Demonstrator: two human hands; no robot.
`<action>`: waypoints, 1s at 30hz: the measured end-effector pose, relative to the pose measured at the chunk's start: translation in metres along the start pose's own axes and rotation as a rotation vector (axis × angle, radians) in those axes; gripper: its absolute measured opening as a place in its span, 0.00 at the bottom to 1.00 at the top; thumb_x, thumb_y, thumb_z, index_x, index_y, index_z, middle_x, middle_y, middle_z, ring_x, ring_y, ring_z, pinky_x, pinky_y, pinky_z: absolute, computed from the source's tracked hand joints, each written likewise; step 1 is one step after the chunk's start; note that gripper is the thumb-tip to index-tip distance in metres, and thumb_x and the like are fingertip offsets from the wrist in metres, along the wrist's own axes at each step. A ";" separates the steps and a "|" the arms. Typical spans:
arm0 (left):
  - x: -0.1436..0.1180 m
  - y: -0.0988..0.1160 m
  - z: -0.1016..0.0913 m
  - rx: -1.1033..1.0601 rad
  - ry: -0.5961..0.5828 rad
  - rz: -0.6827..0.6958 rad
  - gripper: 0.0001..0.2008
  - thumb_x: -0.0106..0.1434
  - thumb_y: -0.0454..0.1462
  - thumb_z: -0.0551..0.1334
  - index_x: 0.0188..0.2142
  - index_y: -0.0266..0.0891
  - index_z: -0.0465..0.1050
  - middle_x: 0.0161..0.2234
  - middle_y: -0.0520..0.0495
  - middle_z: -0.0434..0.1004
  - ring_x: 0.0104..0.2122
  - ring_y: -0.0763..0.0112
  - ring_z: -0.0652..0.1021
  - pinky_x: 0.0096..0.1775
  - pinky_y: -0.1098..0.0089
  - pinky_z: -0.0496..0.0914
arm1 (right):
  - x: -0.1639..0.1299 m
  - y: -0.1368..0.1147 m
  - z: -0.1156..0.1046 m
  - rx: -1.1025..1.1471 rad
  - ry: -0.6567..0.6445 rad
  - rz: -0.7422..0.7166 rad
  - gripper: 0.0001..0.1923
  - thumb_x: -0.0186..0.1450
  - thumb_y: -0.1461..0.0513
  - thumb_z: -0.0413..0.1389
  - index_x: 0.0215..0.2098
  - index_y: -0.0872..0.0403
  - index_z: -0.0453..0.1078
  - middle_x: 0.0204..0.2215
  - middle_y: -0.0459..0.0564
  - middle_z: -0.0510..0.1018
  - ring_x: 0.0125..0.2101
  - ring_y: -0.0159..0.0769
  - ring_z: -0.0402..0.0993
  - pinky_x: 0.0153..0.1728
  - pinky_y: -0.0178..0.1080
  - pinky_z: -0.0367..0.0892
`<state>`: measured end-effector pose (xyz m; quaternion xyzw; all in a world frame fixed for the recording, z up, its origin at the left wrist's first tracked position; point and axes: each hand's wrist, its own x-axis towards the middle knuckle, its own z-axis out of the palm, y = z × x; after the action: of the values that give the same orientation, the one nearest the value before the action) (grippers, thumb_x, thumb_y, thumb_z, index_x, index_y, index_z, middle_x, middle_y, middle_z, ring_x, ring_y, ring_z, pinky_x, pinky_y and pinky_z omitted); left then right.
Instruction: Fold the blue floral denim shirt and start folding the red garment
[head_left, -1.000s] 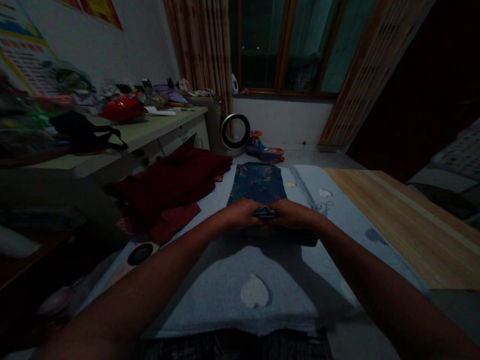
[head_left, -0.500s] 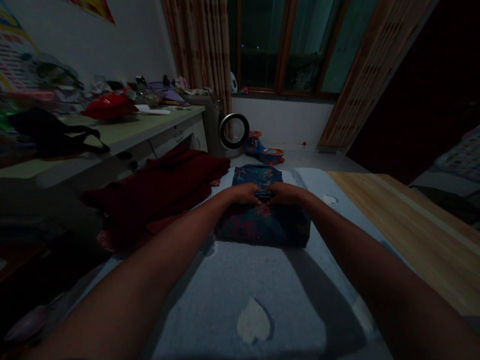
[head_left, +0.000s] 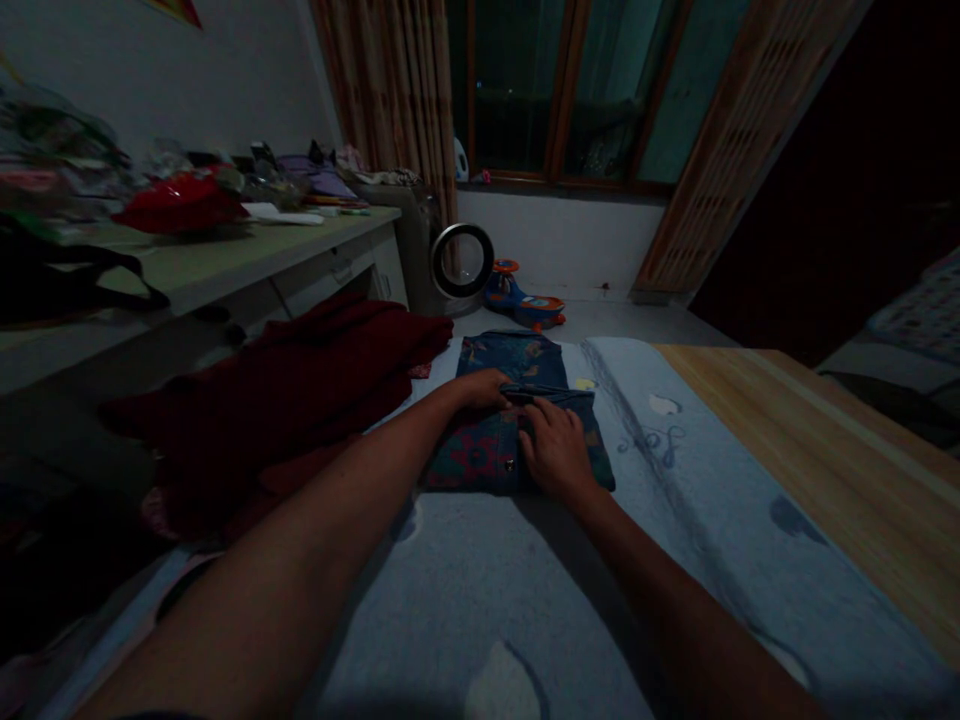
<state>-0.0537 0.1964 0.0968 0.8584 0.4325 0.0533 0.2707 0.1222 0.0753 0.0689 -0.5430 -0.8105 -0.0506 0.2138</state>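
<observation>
**Both hands on the folded jeans**

Nearest to me lies the pale blue-grey blanket with white heart shapes [head_left: 480, 590], spread flat under both my forearms. On it, a little farther off, sits the folded dark blue denim garment with red and green flower patterns [head_left: 480, 455]. My right hand [head_left: 556, 450] lies palm down on the near folded layer, fingers spread and flat, pressing rather than gripping. My left hand [head_left: 484, 388] rests just beyond it at the fold's far edge, fingers curled onto the cloth; whether they pinch the edge I cannot tell in this dim light. The garment's unfolded far part reaches on toward the blanket's far end.

Left of the denim, touching the blanket's edge, lies a crumpled dark red cloth [head_left: 300, 385]. To the right the bare wooden board surface [head_left: 825, 450] shows beside the blanket. Farther left stands a light-coloured desk [head_left: 225, 265] heaped with clutter. On the floor far ahead sit a round ring-shaped fan [head_left: 461, 261] and an orange and blue toy ride-on car [head_left: 525, 298], below the dark window [head_left: 555, 90].
</observation>
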 end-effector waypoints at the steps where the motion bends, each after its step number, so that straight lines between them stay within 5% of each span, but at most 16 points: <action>1: 0.002 -0.002 0.001 0.012 0.007 -0.014 0.08 0.55 0.35 0.64 0.36 0.37 0.78 0.26 0.56 0.76 0.27 0.74 0.73 0.32 0.76 0.66 | -0.005 0.000 0.006 0.013 -0.033 -0.007 0.22 0.70 0.57 0.45 0.60 0.53 0.62 0.62 0.57 0.63 0.60 0.46 0.58 0.60 0.54 0.48; 7: 0.000 -0.007 0.020 0.159 0.213 -0.165 0.14 0.57 0.40 0.65 0.42 0.37 0.75 0.40 0.44 0.78 0.42 0.59 0.76 0.44 0.66 0.67 | -0.012 0.009 0.032 0.037 -0.241 -0.026 0.26 0.72 0.53 0.40 0.66 0.51 0.54 0.67 0.51 0.55 0.66 0.46 0.48 0.63 0.58 0.38; 10: -0.015 -0.007 0.026 0.265 0.455 -0.234 0.21 0.60 0.39 0.63 0.53 0.39 0.68 0.53 0.37 0.71 0.55 0.51 0.69 0.55 0.55 0.59 | -0.009 0.011 0.035 0.043 -0.288 -0.015 0.28 0.72 0.52 0.38 0.68 0.49 0.51 0.68 0.49 0.52 0.66 0.45 0.45 0.63 0.58 0.36; 14: -0.043 -0.016 0.033 0.280 0.781 -0.405 0.26 0.60 0.37 0.62 0.58 0.41 0.61 0.59 0.37 0.64 0.60 0.51 0.64 0.59 0.52 0.55 | -0.006 0.010 0.030 0.085 -0.366 0.021 0.29 0.72 0.51 0.38 0.68 0.49 0.48 0.69 0.49 0.50 0.67 0.46 0.44 0.63 0.59 0.36; 19: -0.080 -0.038 0.061 -0.267 0.741 -0.657 0.38 0.57 0.42 0.65 0.63 0.34 0.51 0.59 0.28 0.63 0.58 0.49 0.68 0.53 0.56 0.66 | 0.001 0.036 0.012 0.124 -0.297 0.082 0.28 0.70 0.52 0.44 0.66 0.53 0.55 0.67 0.56 0.55 0.65 0.46 0.49 0.62 0.53 0.48; 23: -0.102 -0.044 0.084 -0.678 0.709 -0.646 0.41 0.55 0.44 0.68 0.62 0.42 0.49 0.47 0.37 0.75 0.42 0.56 0.79 0.41 0.59 0.74 | 0.002 0.079 0.004 0.065 -0.183 0.432 0.32 0.66 0.54 0.52 0.63 0.61 0.57 0.58 0.66 0.67 0.58 0.53 0.63 0.54 0.49 0.60; 30: -0.104 -0.025 0.077 -0.844 0.694 -0.658 0.39 0.50 0.40 0.72 0.57 0.41 0.55 0.44 0.40 0.76 0.35 0.59 0.81 0.33 0.62 0.76 | 0.003 0.106 0.012 0.446 -0.302 0.689 0.33 0.62 0.54 0.58 0.61 0.59 0.57 0.43 0.59 0.78 0.40 0.43 0.76 0.38 0.38 0.68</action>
<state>-0.1109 0.0958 0.0340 0.4327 0.6778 0.4083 0.4320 0.2129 0.1245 0.0438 -0.7235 -0.5953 0.2798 0.2094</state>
